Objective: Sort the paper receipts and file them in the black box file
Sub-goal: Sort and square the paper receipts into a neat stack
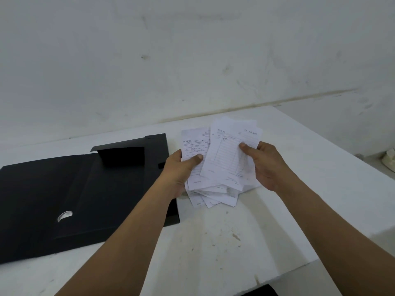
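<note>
Above the table (235, 242), both hands' grips pinch receipts (226, 159), handwriting illegible.

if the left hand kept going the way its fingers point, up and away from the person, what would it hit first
Probably nothing on the white table. The left hand, gripping the receipts, points past the right edge of the open black box file toward the wall, which looks like the first thing in line; depth is unclear.

White ruled receipts (226, 159) (faint grey print); black box file (85, 189).
</note>
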